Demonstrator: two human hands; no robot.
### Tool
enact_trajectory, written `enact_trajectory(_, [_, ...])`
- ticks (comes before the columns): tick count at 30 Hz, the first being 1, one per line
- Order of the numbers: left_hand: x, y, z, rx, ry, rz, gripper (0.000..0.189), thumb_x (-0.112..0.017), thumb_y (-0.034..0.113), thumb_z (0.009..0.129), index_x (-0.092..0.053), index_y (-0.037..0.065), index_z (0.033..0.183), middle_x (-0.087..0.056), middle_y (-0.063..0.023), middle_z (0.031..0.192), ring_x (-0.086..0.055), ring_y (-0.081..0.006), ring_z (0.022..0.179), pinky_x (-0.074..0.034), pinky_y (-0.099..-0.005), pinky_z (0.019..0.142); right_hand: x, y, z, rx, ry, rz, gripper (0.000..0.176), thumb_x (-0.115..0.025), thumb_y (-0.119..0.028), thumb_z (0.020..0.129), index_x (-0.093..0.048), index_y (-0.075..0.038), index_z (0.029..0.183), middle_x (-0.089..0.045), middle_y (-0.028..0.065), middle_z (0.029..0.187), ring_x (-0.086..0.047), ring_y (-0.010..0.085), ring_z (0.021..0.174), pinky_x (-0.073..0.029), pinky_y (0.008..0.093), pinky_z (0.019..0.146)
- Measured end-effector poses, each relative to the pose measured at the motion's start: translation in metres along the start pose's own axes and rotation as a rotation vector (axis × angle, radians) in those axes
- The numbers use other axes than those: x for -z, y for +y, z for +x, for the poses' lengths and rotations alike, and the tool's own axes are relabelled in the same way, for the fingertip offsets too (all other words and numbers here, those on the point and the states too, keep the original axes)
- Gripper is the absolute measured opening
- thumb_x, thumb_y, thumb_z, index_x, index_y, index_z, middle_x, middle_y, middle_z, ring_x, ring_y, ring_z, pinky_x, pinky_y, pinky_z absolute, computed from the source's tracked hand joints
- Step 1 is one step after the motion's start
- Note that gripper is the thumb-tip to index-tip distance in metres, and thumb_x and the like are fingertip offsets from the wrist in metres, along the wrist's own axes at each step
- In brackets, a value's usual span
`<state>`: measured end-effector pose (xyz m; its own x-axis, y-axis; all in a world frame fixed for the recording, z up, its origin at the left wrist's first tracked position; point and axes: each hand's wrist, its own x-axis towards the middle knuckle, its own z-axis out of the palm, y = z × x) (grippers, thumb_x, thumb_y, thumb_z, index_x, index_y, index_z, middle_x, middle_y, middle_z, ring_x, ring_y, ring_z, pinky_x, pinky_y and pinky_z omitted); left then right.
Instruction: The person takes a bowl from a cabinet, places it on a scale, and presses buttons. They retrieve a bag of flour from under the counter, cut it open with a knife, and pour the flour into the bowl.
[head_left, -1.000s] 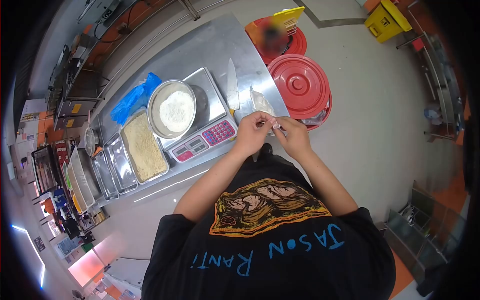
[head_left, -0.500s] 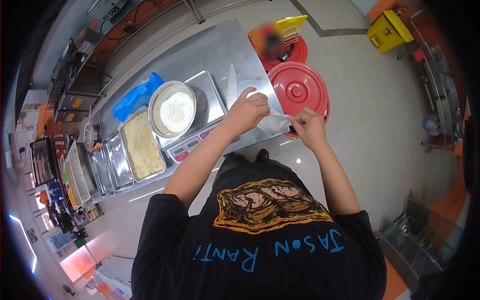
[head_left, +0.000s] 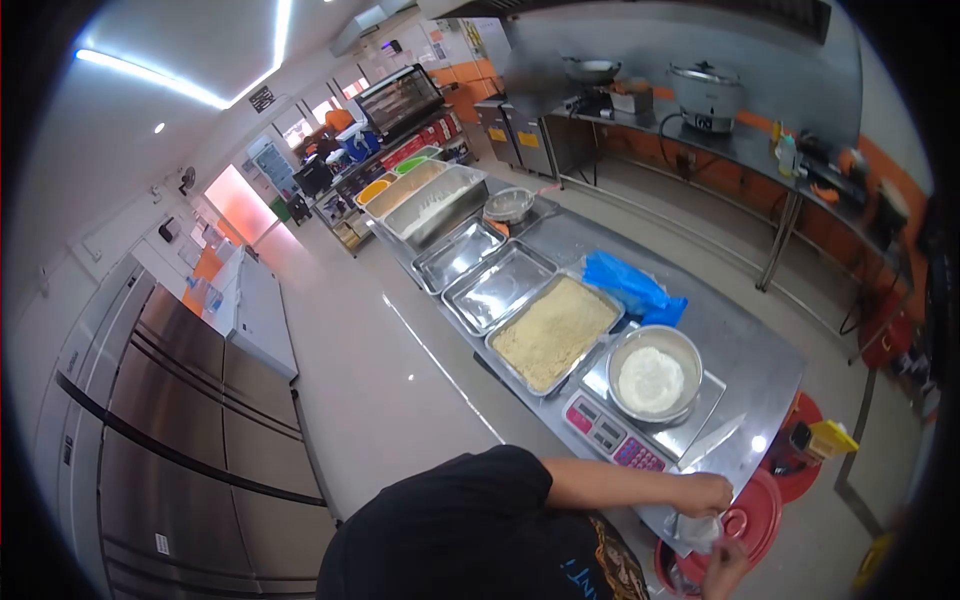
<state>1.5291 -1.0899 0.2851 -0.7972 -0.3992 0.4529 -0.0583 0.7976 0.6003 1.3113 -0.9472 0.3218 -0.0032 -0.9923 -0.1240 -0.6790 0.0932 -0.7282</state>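
My left hand (head_left: 706,494) is closed on the edge of a thin clear plastic bag (head_left: 697,530) at the table's near right corner. Opposite it, my right hand (head_left: 727,568) pinches the bag too, low in the view and partly blurred. A knife (head_left: 716,436) lies flat on the table close to my left hand. Just beyond stands a digital scale (head_left: 610,432) bearing a metal bowl (head_left: 655,334) of white powder (head_left: 651,378). Below the bag is a round red lid (head_left: 762,515).
A tray of beige crumbly powder (head_left: 556,332) sits beside the scale, with a blue plastic bag (head_left: 632,284) behind it. Metal trays (head_left: 497,287) line the table farther left. A steel refrigerator (head_left: 190,430) stands at left, a rice cooker (head_left: 706,95) on the back counter.
My view has swung up and to the left, bringing the room and refrigerator into sight. Both hands still hold the plastic bag, which now looks more bunched and opened out.
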Motion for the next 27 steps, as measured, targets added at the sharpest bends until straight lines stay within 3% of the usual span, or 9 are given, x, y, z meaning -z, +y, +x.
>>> enact_trajectory(3, [0.011,0.011,-0.004,0.036,0.009,-0.032,0.014,-0.072,0.016,0.073,-0.063,0.005,0.074,-0.063,-0.0117,0.081,-0.062,-0.0337,0.09,-0.05,-0.0456,0.083,0.0,-0.003,0.01,0.239,0.025,-0.189,0.011,-0.073,-0.017,0.085,-0.074,-0.008,0.091,-0.072,0.0171,0.092,-0.068,0.0371,0.087,-0.052,0.048,0.083])
enact_trajectory(4, [0.009,0.01,-0.004,0.087,-0.009,-0.021,0.015,-0.073,0.017,0.072,-0.067,0.004,0.074,-0.067,-0.013,0.083,-0.064,-0.0349,0.088,-0.051,-0.0473,0.081,0.013,-0.045,0.01,0.119,-0.291,-0.034,0.013,-0.07,-0.009,0.084,-0.072,0.004,0.087,-0.071,0.0195,0.083,-0.069,0.0315,0.081,-0.052,0.0402,0.078])
enact_trajectory(7, [0.006,0.006,-0.011,0.12,-0.017,-0.013,0.013,-0.072,0.016,0.076,-0.063,0.005,0.077,-0.063,-0.0107,0.085,-0.062,-0.0334,0.091,-0.051,-0.0463,0.08,-0.008,0.003,0.026,0.176,0.244,-0.111,0.017,-0.076,-0.013,0.09,-0.073,0.004,0.09,-0.072,0.0159,0.081,-0.067,0.0264,0.074,-0.055,0.0395,0.074])
enact_trajectory(9, [0.004,0.001,-0.013,0.147,-0.017,-0.033,0.015,-0.068,0.019,0.08,-0.063,0.004,0.078,-0.063,-0.0113,0.086,-0.062,-0.0334,0.091,-0.051,-0.0461,0.08,-0.007,-0.021,0.023,0.263,-0.044,0.09,0.007,-0.069,0.001,0.08,-0.064,0.004,0.076,-0.057,0.0113,0.067,-0.058,0.0238,0.062,-0.045,0.0349,0.059])
enact_trajectory(11, [-0.007,-0.017,-0.018,0.39,-0.098,-0.11,0.018,-0.061,0.021,0.086,-0.064,0.004,0.083,-0.065,-0.0156,0.091,-0.064,-0.0369,0.091,-0.05,-0.0483,0.083,-0.029,0.053,0.042,0.364,0.068,-0.027,0.012,-0.068,-0.009,0.089,-0.066,0.002,0.085,-0.062,0.0116,0.067,-0.062,0.0235,0.061,-0.047,0.0374,0.058])
enact_trajectory(13, [-0.019,-0.029,-0.028,0.434,-0.066,-0.068,0.02,-0.061,0.021,0.088,-0.066,0.002,0.092,-0.067,-0.0182,0.097,-0.066,-0.0397,0.094,-0.051,-0.0497,0.084,-0.002,-0.025,0.052,-0.147,0.057,0.257,0.016,-0.06,-0.012,0.099,-0.069,0.001,0.101,-0.07,0.0103,0.08,-0.072,0.0248,0.082,-0.056,0.0389,0.073])
enact_trajectory(16, [0.005,-0.021,-0.009,0.515,-0.025,-0.101,0.008,-0.064,0.01,0.09,-0.067,0.002,0.093,-0.068,-0.0186,0.092,-0.068,-0.038,0.091,-0.055,-0.0457,0.082,-0.003,0.024,0.059,0.166,0.305,-0.007,0.057,-0.065,0.004,0.087,-0.054,-0.002,0.142,-0.062,0.0197,0.125,-0.064,0.0253,0.113,-0.055,0.0363,0.087])
enact_trajectory(18, [0.019,-0.012,-0.008,0.464,0.012,-0.096,0.012,-0.068,0.01,0.093,-0.068,-0.002,0.094,-0.069,-0.0175,0.092,-0.07,-0.0339,0.086,-0.058,-0.0402,0.074,0.014,0.018,0.047,-0.14,0.23,0.155,0.056,-0.072,-0.003,0.084,-0.056,-0.004,0.137,-0.062,0.0177,0.119,-0.064,0.0307,0.107,-0.053,0.0377,0.091])
enact_trajectory(27, [0.034,-0.004,-0.001,0.515,-0.013,-0.189,0.011,-0.069,0.009,0.092,-0.069,-0.002,0.092,-0.069,-0.0129,0.086,-0.067,-0.0208,0.073,-0.054,-0.0316,0.065,-0.064,0.053,0.07,0.064,0.465,0.173,0.022,-0.078,-0.016,0.079,-0.068,0.002,0.071,-0.061,0.0197,0.135,-0.061,0.0335,0.121,-0.049,0.0402,0.097])
